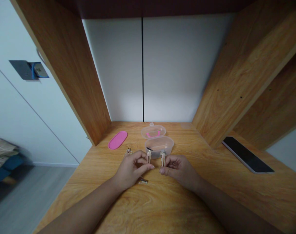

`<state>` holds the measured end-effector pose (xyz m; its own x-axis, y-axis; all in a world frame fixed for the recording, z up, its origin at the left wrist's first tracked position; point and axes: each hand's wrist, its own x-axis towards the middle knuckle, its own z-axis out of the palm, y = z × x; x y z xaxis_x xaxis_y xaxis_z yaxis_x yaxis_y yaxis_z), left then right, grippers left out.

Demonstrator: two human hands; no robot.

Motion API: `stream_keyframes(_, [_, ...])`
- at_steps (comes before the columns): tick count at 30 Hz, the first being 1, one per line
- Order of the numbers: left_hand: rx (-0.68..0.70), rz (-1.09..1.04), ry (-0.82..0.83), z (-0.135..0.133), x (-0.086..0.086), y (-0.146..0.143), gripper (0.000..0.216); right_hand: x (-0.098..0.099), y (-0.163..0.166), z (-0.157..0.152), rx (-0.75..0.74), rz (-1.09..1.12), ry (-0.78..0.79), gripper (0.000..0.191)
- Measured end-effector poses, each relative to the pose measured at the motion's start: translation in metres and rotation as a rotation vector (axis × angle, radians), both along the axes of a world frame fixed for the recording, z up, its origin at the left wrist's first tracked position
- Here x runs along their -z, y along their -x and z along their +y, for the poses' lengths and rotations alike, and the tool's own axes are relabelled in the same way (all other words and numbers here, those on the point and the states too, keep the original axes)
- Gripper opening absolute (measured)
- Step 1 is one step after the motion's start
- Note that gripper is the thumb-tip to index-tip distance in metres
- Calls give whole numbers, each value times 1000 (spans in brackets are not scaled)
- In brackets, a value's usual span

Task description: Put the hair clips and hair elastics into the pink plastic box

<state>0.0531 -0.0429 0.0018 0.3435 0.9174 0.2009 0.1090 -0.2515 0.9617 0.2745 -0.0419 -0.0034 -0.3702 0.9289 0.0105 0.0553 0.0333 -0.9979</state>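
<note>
My left hand pinches a small light-coloured hair clip upright between thumb and fingers. A similar hair clip stands upright in the pinch of my right hand, a short gap to the right. Right behind both clips is a clear plastic box with its lid tipped back, and a dark thin item shows inside it. By my left wrist lies a small shiny clip-like piece. Beyond the left knuckles are a few small loose rings or bands, partly hidden.
A pink oval tray or lid lies at the back left of the wooden desk. On the right, a dark flat phone or tablet rests near the upright wooden panel. Another wooden panel bounds the left side.
</note>
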Motion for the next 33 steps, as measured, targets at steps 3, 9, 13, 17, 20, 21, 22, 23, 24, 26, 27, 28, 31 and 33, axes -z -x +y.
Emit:
stream_keyframes(3, [-6, 7, -6, 0, 0, 0, 24, 0, -1, -1, -7, -16, -1, 39])
stream_keyframes(9, [-18, 37, -48, 0, -1, 0, 19, -2, 0, -1, 2, -40, -26, 35])
stream_keyframes(13, [-15, 61, -90, 0, -1, 1, 16, -2, 0, -1, 8, -46, -43, 33])
stream_keyframes(17, [-24, 84, -156, -2, -2, 1, 15, -1, 0, -2, 6, -45, -57, 34])
stream_keyframes(20, [-50, 104, -216, -2, -4, 1, 13, 0, 0, -2, 4, -37, -76, 33])
stream_keyframes(21, [-56, 107, -235, -2, -5, 1, 12, -1, 0, -2, 5, -33, -85, 32])
stream_keyframes(22, [-60, 107, -254, -2, -6, 1, 12, -2, 0, -2, 5, -28, -97, 31])
stream_keyframes(23, [-61, 107, -273, -2, -6, 1, 12, -3, 1, -2, 6, -23, -111, 30])
stream_keyframes(24, [-58, 105, -291, -2, -7, 2, 12, -4, 1, -1, 7, -19, -126, 29])
stream_keyframes(26, [-50, 105, -340, 0, -7, 3, 12, -6, 1, -1, 9, -12, -150, 26])
stream_keyframes(27, [-51, 109, -374, 0, -7, 3, 11, -6, 1, -1, 12, -11, -155, 25])
stream_keyframes(28, [-54, 116, -409, 1, -7, 4, 10, -6, 1, -1, 16, -11, -155, 25])
stream_keyframes(31, [-57, 141, -470, 2, -6, 4, 11, -3, 1, -2, 27, -19, -137, 27])
stream_keyframes(33, [-40, 152, -462, 2, -6, 4, 11, -1, 1, -4, 20, -35, -133, 29])
